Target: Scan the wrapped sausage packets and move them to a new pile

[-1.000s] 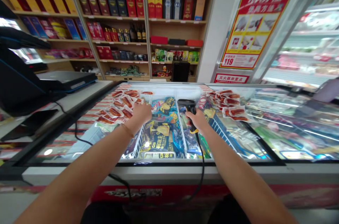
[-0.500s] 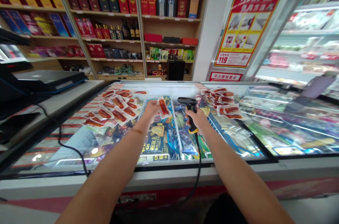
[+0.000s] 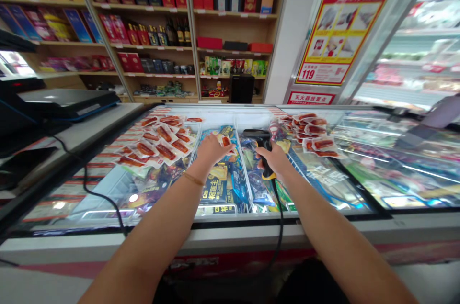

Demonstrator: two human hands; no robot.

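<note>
Over the middle of the freezer's glass top, my left hand (image 3: 211,152) is closed on a packaged sausage (image 3: 226,141); the fingers cover most of the clear-and-white wrapper. Just to the right, my right hand (image 3: 275,159) grips a black and yellow barcode scanner (image 3: 259,135) by its handle, its head turned toward the left hand. A cable runs down from the handle. Left of my hands lies a spread pile of packaged sausages (image 3: 165,132) on the glass. Another group of packaged sausages (image 3: 316,130) lies to the right of the scanner.
The chest freezer (image 3: 251,221) holds bagged frozen goods in wire baskets under its glass. A scale (image 3: 72,102) stands on the left counter, with a black cable (image 3: 86,184) trailing over the glass. Shelves (image 3: 143,48) of boxes and bottles stand behind; a red poster (image 3: 345,21) hangs right.
My left hand has turned over the packaged sausage, so the fingers now hide most of it. The scanner stays in my right hand. The view has tilted down slightly.
</note>
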